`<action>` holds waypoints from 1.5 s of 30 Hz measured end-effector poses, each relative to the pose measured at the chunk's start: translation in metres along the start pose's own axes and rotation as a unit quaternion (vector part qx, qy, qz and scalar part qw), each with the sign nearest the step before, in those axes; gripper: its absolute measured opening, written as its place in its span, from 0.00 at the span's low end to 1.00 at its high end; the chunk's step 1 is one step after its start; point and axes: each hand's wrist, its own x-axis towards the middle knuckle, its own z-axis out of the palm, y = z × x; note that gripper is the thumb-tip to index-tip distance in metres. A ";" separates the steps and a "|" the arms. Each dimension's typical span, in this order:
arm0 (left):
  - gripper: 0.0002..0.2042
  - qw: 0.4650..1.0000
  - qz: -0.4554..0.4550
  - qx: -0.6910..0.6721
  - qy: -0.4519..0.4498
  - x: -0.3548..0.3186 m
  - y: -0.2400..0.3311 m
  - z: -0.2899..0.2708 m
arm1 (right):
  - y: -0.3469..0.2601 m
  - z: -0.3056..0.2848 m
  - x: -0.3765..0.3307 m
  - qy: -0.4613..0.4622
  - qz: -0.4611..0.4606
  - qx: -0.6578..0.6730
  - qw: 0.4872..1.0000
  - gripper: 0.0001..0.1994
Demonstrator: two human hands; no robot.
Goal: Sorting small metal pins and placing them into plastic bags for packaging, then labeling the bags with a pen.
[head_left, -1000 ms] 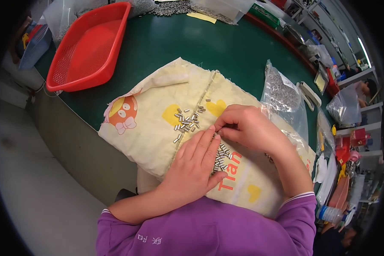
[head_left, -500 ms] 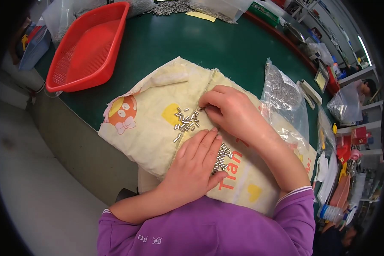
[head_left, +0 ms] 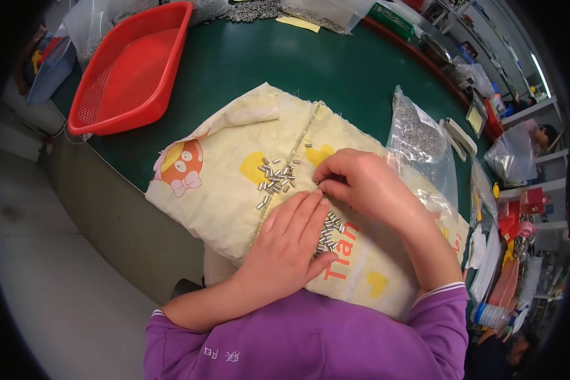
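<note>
A cream printed cloth point(head_left: 225, 202) lies over the near side of the green table. My left hand point(head_left: 284, 244) rests flat on it, fingers stretched out. Beyond its knuckles sits a loose pile of small silvery metal pins point(head_left: 276, 180). More of these pins point(head_left: 329, 233) show between the left thumb and forefinger, partly covered by the hand. My right hand point(head_left: 358, 183) is just right of the left fingertips, thumb and forefinger closed together low over the cloth. What they pinch, if anything, is hidden. One lone pin point(head_left: 308, 145) lies farther up the cloth.
A red perforated plastic basket point(head_left: 126, 69) stands at the far left. Clear bags of metal pins point(head_left: 418, 133) lie along the right side. A dark green tabletop point(head_left: 253, 54) extends behind the cloth, with a yellow paper slip point(head_left: 297, 24) at its far edge.
My right hand has drawn back from the far pile toward the left fingertips. The lone pin on the upper cloth has come into sight. The left hand stays in place.
</note>
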 end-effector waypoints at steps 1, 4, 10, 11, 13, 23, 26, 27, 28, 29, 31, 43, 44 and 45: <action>0.35 1.000 0.001 0.000 0.000 0.000 0.000 0.000 | 0.001 0.001 -0.002 0.001 0.001 0.000 1.000 0.08; 0.34 1.000 -0.007 -0.025 0.014 -0.002 0.000 0.001 | 0.002 0.005 -0.008 0.015 -0.042 -0.022 0.999 0.08; 0.34 0.999 -0.012 -0.021 0.023 -0.003 -0.001 0.003 | 0.003 0.005 -0.007 0.023 -0.042 0.006 0.999 0.06; 0.34 0.999 -0.012 -0.025 0.022 -0.002 -0.002 0.003 | 0.005 0.005 -0.005 0.014 -0.037 -0.002 0.999 0.07; 0.34 0.999 -0.006 -0.024 0.027 -0.004 0.000 0.002 | 0.002 0.004 -0.007 0.012 -0.037 -0.015 0.999 0.08; 0.34 0.999 -0.001 -0.023 0.025 -0.001 -0.001 0.002 | 0.000 0.000 -0.001 -0.016 -0.008 -0.009 1.000 0.07; 0.35 0.999 -0.004 -0.025 0.026 -0.003 0.000 0.002 | 0.000 0.002 -0.001 -0.013 -0.009 -0.013 1.000 0.07; 0.36 0.999 -0.008 -0.027 0.029 -0.003 0.001 0.002 | 0.000 0.002 -0.001 -0.009 -0.015 -0.017 1.000 0.07; 0.36 0.999 -0.007 -0.025 0.029 -0.004 0.001 0.002 | 0.000 0.003 0.000 -0.008 -0.016 -0.017 1.000 0.07; 0.37 0.999 -0.013 -0.030 0.029 -0.004 0.001 0.002 | 0.001 0.004 0.001 -0.001 -0.026 -0.025 0.999 0.06; 0.38 0.999 -0.015 -0.034 0.028 -0.005 0.001 0.003 | 0.001 0.005 0.001 0.008 -0.036 -0.035 0.999 0.06; 0.36 0.997 -0.019 -0.036 0.063 -0.005 -0.001 0.004 | 0.005 0.016 0.012 0.066 -0.105 -0.044 0.991 0.05; 0.32 0.996 -0.006 -0.052 0.067 -0.005 -0.005 0.002 | 0.004 0.018 0.013 0.073 -0.111 -0.046 0.990 0.05; 0.28 0.995 0.007 -0.071 0.071 -0.004 -0.008 0.001 | 0.005 0.019 0.014 0.080 -0.114 -0.049 0.989 0.05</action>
